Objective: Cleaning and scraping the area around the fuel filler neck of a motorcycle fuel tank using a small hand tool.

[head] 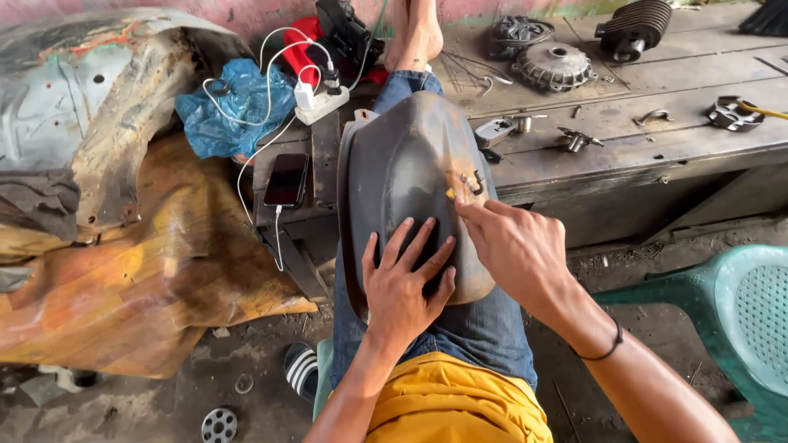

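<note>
— Where's the panel?
— One dull grey, domed metal panel point(406, 176) lies on the lap. Left hand point(404, 283) spread flat on it; right hand point(513, 246) pinching something small and yellow.
— Desk point(657, 123)?
— Worn planks, far right.

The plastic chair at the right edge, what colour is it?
The chair is green, with a lattice-patterned seat; the head view shows it at lower right.

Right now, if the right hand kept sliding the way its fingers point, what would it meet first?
Probably the small yellow scrap at the fingertips of the right hand, then the rusty patch on the grey metal cover; depth is hard to judge.
</note>
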